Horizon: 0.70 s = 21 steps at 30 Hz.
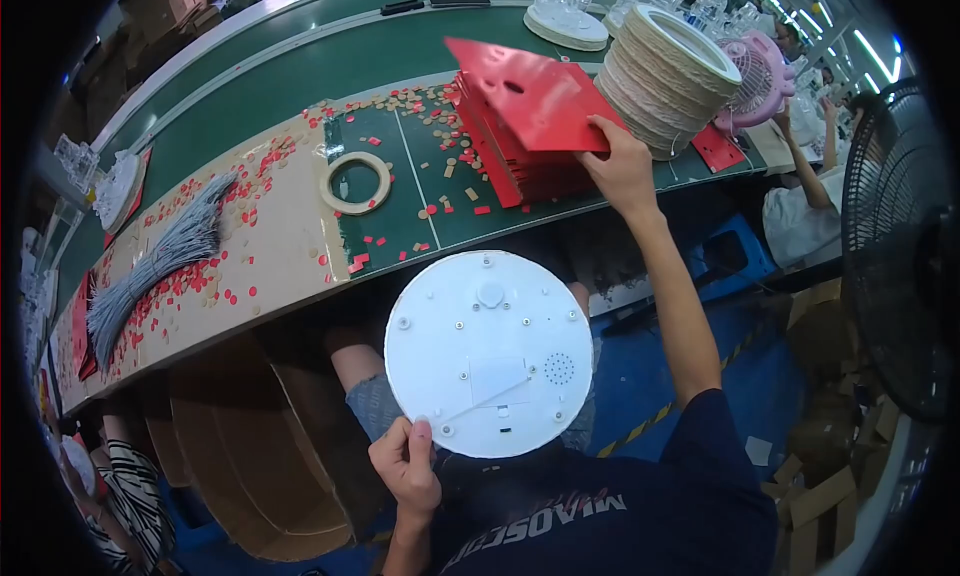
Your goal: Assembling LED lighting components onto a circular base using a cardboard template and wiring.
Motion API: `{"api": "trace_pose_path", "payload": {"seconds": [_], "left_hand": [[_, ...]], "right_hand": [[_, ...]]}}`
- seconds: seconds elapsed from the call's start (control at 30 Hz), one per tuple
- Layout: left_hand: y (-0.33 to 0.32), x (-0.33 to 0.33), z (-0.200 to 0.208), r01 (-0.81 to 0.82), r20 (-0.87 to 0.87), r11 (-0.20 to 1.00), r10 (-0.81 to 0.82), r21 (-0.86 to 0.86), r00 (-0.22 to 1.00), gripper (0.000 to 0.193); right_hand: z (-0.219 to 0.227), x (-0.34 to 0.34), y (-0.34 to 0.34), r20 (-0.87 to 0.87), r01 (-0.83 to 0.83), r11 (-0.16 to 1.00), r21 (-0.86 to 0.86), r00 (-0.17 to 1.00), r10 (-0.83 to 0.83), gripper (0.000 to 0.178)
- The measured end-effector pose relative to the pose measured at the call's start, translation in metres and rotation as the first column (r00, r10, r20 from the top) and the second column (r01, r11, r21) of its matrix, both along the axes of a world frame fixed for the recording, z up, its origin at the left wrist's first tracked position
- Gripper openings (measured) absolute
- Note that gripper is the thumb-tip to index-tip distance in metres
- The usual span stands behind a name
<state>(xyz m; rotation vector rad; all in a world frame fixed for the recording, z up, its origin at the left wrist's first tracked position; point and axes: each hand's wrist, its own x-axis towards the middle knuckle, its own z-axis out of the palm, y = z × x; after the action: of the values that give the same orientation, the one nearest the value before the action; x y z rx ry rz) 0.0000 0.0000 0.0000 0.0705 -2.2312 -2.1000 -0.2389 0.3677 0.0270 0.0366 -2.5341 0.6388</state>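
my left hand (405,466) pinches the lower rim of a round white plastic disc (488,354), thumb on the face, fingers behind it. the disc is held over my lap, off the table (280,241), its back side up, showing screw bosses, a small speaker grille and a square hatch. my right hand (622,166) is closed on the near corner of a red card sheet (530,94), thumb under, fingers over, and the sheet is tilted up off the stack of red sheets (520,161) below it.

risks noted:
- the disc hangs from one small pinch at its edge. i judge it could swing or slip to the floor if my grip eases, as nothing supports it underneath.
- the red sheet is gripped at one corner only. it may bend, crease, or drag a second sheet along with it, and shift the stack toward the table edge.
- the big spool of pale cord (665,76) stands just beside the stack. a wide swing of the sheet could strike it.
- loose red and tan punched chips (420,111) lie all over the table, near the roll of tape (355,183) and the bundle of grey wires (165,256). chips could stick to the sheet or get trapped against the disc.
- a standing fan (900,246) is at my right; whether it runs, i cannot tell. draught could catch the lifted sheet.
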Motion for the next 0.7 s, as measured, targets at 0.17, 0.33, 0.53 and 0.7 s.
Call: {"api": "trace_pose_path", "payload": {"seconds": [0.17,0.33,0.53,0.7], "left_hand": [[-0.006,-0.008,0.001,0.022,-0.021,1.0,-0.022,-0.004,1.0,0.041],[-0.005,-0.004,0.0,0.018,-0.023,1.0,-0.018,-0.007,1.0,0.041],[-0.003,-0.002,-0.002,0.029,-0.02,1.0,-0.029,0.007,0.999,0.041],[-0.004,-0.002,-0.003,0.034,-0.029,0.999,-0.033,0.018,0.999,0.042]], "right_hand": [[-0.014,-0.012,0.004,-0.175,0.044,0.988,0.15,0.984,-0.017,0.044],[-0.008,-0.01,0.0,-0.146,0.033,0.986,0.166,0.989,-0.009,0.041],[-0.011,-0.009,0.005,-0.15,0.072,0.997,0.017,0.986,-0.069,0.04],[-0.014,-0.015,0.014,-0.18,0.045,0.991,0.126,0.983,-0.022,0.043]]}}
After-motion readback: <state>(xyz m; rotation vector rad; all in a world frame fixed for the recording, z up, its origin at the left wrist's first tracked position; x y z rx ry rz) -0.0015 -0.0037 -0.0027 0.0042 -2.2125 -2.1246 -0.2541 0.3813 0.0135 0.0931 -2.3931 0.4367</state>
